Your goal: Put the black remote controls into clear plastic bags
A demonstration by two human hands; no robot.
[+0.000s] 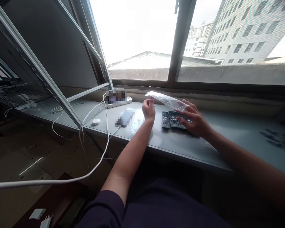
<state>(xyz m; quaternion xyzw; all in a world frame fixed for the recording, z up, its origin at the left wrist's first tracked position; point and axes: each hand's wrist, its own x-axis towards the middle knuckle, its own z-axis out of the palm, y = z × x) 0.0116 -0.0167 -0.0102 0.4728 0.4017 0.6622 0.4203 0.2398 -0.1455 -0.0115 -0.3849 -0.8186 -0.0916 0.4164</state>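
A clear plastic bag (167,100) is stretched above the table between my two hands. My left hand (148,110) is closed, with its fingertips pinching the left end of the bag. At the bag's right end is my right hand (194,119), its fingers against the film and its thumb spread lower; how firmly it grips is partly hidden. Just below, several black remote controls (165,120) lie side by side on the table, some partly covered by my right hand. More clear plastic film (137,123) lies flat left of them, beside my left forearm.
The grey table (171,139) runs along under the window. Left of my hands lie a blurred-out device (125,118), a white round case (96,121) and a power strip (123,102). A white cable (107,133) loops before a metal frame (45,79). Dark items (277,139) lie far right.
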